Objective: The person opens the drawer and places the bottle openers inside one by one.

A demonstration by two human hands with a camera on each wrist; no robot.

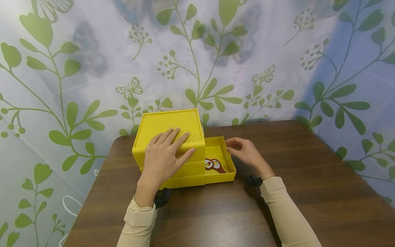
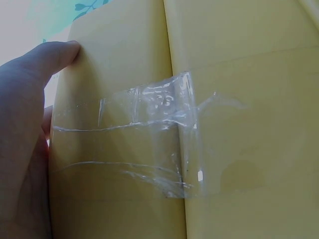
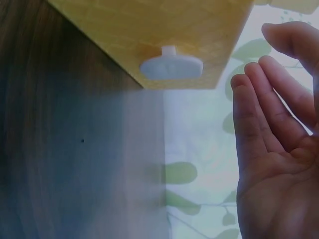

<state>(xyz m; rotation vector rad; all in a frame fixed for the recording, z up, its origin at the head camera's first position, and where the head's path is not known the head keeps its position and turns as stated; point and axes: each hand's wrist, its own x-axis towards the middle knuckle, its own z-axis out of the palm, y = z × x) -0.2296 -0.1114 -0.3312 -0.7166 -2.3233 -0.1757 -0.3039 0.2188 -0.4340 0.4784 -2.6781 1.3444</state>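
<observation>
A yellow drawer box point(image 1: 168, 128) stands on the table with its lower drawer point(image 1: 219, 177) pulled out to the right. Across the top and near edge of the box rests my left hand point(image 1: 163, 154), fingers spread and the thumb along the side. Clear tape point(image 2: 164, 114) covers a seam on that side. My right hand point(image 1: 247, 152) is beside the drawer's far front corner, with its fingers loosely bent and nothing in them. In the right wrist view these fingers are apart from the drawer front, which has a white oval handle point(image 3: 172, 67). Flat red-and-white pieces point(image 1: 216, 165) lie inside the drawer.
The brown wooden table point(image 1: 308, 192) reaches back to a wall covering point(image 1: 271, 41) with green leaves and butterflies. Black wrist straps point(image 1: 162, 198) show below both hands. A white cable point(image 1: 70, 206) hangs beyond the table's left edge.
</observation>
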